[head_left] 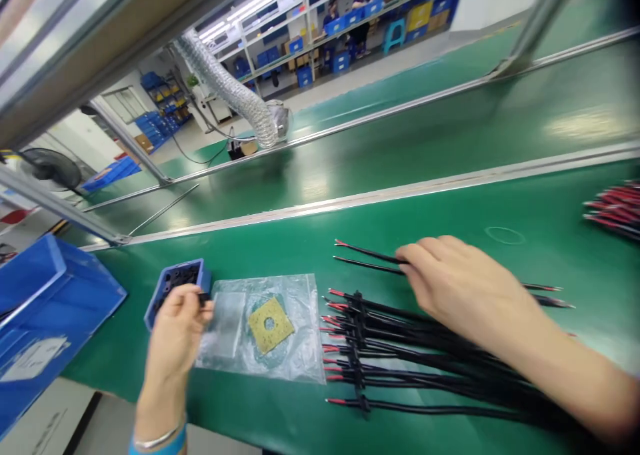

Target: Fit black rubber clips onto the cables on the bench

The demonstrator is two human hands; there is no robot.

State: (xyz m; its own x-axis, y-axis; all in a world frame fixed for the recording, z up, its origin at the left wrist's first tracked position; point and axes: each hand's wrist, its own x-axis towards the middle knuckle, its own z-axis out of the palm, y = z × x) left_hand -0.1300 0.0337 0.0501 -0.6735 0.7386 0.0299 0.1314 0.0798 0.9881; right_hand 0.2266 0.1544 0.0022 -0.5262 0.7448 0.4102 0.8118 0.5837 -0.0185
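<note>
My left hand [177, 328] pinches a small black part [203, 297] beside a small blue bin [161, 288] of black pieces. My right hand [440, 275] is closed on black cables [373, 251] whose stripped, red-tipped ends point left. Below it lies a row of black cables [430, 375] with red ends, black pieces [357, 348] fitted around them near those ends. Between my hands a clear plastic bag [305, 348] lies flat, with a yellow square pad [263, 338] with a central hole on it.
A bundle of red and black wires [617, 208] lies at the far right. At left stands a large blue bin [75, 301]. Metal rails [350, 205] cross behind the green table [240, 241]; a silver duct [230, 85] hangs beyond. People are near distant shelves.
</note>
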